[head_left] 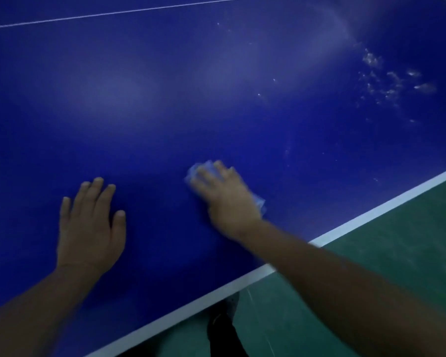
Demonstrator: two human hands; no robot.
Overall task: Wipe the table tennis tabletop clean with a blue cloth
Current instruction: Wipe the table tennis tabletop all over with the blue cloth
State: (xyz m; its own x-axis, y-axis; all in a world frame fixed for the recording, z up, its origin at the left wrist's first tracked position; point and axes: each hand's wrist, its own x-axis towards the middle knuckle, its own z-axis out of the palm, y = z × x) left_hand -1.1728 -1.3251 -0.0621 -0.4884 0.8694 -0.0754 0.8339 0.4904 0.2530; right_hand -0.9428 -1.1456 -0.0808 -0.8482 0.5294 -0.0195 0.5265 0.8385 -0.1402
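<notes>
The dark blue table tennis tabletop (pixel 165 104) fills most of the view. My right hand (pixel 224 197) presses a light blue cloth (pixel 204 167) flat against the surface near the table's white edge; the cloth peeks out past my fingertips and beside my wrist. The hand is motion-blurred. My left hand (pixel 90 222) lies flat on the table to the left, fingers spread, holding nothing. White dusty smudges (pixel 389 81) mark the tabletop at the upper right.
A white border stripe (pixel 371 215) runs diagonally along the table's edge. Beyond it is green floor (pixel 397 253). A dark shoe and trouser leg (pixel 222 328) show under the edge. A thin white line (pixel 113 13) crosses the far tabletop.
</notes>
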